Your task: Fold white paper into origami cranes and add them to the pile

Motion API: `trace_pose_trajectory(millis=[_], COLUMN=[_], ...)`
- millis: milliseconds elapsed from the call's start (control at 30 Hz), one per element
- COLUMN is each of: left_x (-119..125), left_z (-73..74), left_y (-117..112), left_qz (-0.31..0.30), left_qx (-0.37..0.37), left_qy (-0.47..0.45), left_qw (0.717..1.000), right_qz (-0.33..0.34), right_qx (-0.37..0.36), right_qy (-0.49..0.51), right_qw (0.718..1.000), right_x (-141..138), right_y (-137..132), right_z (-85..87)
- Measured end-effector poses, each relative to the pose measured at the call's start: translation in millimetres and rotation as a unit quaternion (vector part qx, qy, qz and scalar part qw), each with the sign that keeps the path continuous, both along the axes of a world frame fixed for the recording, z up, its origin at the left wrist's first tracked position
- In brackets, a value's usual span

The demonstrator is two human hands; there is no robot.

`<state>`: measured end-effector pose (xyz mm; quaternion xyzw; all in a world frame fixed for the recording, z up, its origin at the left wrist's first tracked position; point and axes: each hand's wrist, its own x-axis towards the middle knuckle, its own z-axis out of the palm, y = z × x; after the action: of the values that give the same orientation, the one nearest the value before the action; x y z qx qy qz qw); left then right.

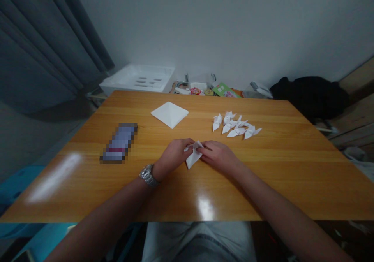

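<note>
A small piece of white folded paper (193,159) lies on the wooden table (263,176) between my two hands. My left hand (173,157), with a metal watch at the wrist, pinches the paper's upper left part with closed fingers. From the right, my right hand (219,155) pinches the upper edge of the same paper. Several finished white paper cranes (235,125) lie in a cluster beyond my right hand. A stack of white square sheets (170,114) rests further back, to the left of centre.
A blurred dark rectangular object (119,143) lies on the table's left part. Behind the table are a white plastic tray (138,79), packets and clutter (204,90) and a black bag (309,92). A grey curtain (43,48) hangs at the left.
</note>
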<state>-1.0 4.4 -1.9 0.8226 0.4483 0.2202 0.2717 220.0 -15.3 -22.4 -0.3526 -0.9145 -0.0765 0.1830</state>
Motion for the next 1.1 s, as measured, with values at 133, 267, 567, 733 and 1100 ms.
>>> trace_pose_trajectory(millis=[133, 267, 567, 733, 1100], left_x=[-0.9, -2.7, -2.5, -0.9, -1.8], left_z=[-4.3, -8.0, -8.7, -12.4, -9.4], left_y=[3.2, 5.2, 2.4, 6.2, 3.3], left_qz=[0.008, 0.005, -0.016, -0.028, 0.003], left_qx=[0.0, -0.018, -0.038, -0.093, -0.39], left_qy=[-0.002, -0.015, -0.075, -0.163, -0.368], left_qw=[1.0, 1.0, 0.996, 0.982, 0.844], right_qz=[0.017, 0.025, 0.037, 0.047, 0.079], right_qx=[-0.004, -0.002, 0.017, 0.025, 0.021], right_qy=[0.01, 0.02, 0.03, 0.038, 0.058], right_qw=[1.0, 0.999, 0.999, 0.998, 0.995], right_x=[0.5, 4.4, 9.9, 14.4, 19.1], right_y=[2.0, 4.5, 3.1, 1.0, -0.6], right_z=[-3.0, -5.7, -0.3, 5.1, 12.0])
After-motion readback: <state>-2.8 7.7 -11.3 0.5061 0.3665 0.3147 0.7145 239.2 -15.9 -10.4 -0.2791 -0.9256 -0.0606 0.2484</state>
